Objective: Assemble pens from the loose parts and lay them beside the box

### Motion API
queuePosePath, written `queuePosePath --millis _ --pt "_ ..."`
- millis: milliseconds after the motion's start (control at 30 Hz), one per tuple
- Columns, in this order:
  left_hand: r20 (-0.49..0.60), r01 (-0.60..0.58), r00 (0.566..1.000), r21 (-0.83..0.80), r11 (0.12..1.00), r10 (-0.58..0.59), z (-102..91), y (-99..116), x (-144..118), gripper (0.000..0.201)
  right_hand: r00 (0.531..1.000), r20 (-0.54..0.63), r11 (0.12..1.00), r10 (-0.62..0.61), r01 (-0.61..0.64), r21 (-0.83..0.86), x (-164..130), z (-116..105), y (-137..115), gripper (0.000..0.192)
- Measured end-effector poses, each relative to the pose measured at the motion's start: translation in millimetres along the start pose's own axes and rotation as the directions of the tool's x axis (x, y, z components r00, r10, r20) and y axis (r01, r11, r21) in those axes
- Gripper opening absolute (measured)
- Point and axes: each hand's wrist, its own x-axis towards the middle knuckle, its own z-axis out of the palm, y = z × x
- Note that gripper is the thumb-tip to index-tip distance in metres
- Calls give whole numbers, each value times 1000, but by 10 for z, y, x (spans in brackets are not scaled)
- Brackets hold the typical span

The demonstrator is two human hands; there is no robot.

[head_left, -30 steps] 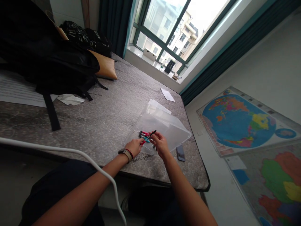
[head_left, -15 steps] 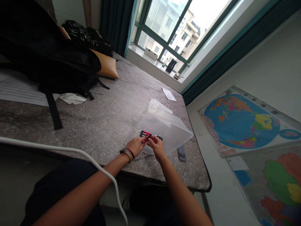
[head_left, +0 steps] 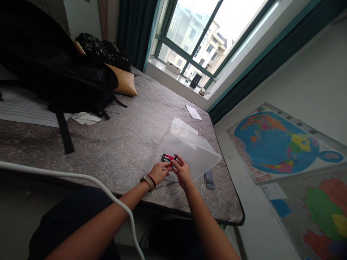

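My left hand [head_left: 159, 172] and my right hand [head_left: 182, 172] meet over a translucent plastic folder [head_left: 202, 150]. Both are closed, fingertips together, on a slim red-and-black pen [head_left: 175, 157]; its black end shows above the fingers, and most of the rest is hidden by them. Several red and black pens [head_left: 166, 156] lie on the folder just beyond my left fingers. A watch with a tan strap [head_left: 149, 182] and a red band are on my left wrist.
The quilted mattress [head_left: 127, 133] bears a black backpack [head_left: 81, 76], a tan pouch [head_left: 127, 80], printed sheets [head_left: 29, 113] and a white paper [head_left: 193, 112]. A blurred dark object [head_left: 209, 179] lies right of the folder. A white cable [head_left: 92, 177] crosses in front of my left arm.
My fingers have shifted on the red-and-black pen, and its black end now sticks up nearer my right hand. My hands stay close together over the folder. The view has tilted slightly.
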Motion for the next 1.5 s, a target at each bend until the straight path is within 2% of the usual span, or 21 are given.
queuePosePath --millis 100,233,333,433,567,700,800,900,967,1033,1100,1167,1233,1300,1400,1433,1500 --pt "2 39 999 -64 997 -39 13 -11 1 32 1000 17 1000 13 -13 -17 -10 -2 8 35" --pt "44 76 997 -140 987 -70 25 -26 5 34 998 -57 1000 21 -22 -20 -51 26 9 37" --pt "66 88 995 -189 978 -77 28 -39 19 34 999 13 999 32 -32 -12 -97 74 -50 40" --pt "51 116 993 -233 965 -107 29 -51 38 32 997 72 997 26 -31 70 -107 129 -106 47" --pt "4 129 991 -266 955 -133 26 -46 34 29 1000 1 998 -19 19 58 -55 166 -73 41" --pt "-31 90 995 -137 987 -95 -6 0 -31 25 988 -148 999 -41 44 16 -40 162 -6 39" --pt "-50 -31 998 84 996 35 -42 39 -85 23 977 -210 999 -37 40 9 -104 134 -48 43" --pt "-65 -109 990 229 967 126 -58 51 -113 25 996 -88 1000 13 -14 -4 -228 61 -155 44" --pt "-59 -122 988 249 961 141 -47 47 -123 26 1000 16 999 21 -21 -26 -322 -7 -199 48" --pt "-32 -137 988 245 960 150 -17 44 -143 25 999 33 997 -6 9 -74 -402 -77 -178 46" --pt "21 -159 987 244 957 158 28 49 -189 25 997 -60 991 -50 42 -128 -462 -140 -101 40" --pt "76 -179 983 253 951 164 78 59 -265 25 976 -203 987 -81 49 -154 -509 -193 -10 40" --pt "99 -201 979 269 942 181 126 69 -357 25 962 -264 985 -73 28 -170 -563 -241 42 43" --pt "112 -217 975 274 937 193 171 79 -448 26 981 -192 987 -35 4 -158 -639 -292 34 45" --pt "115 -204 977 247 947 180 247 103 -563 26 1000 -3 997 15 -15 -78 -769 -385 -40 50" --pt "126 -189 978 226 956 163 276 116 -597 27 1000 26 997 14 -12 -70 -804 -415 -60 50" --pt "161 -152 979 171 974 125 338 147 -666 27 1000 12 994 -21 22 -111 -849 -463 -68 45"
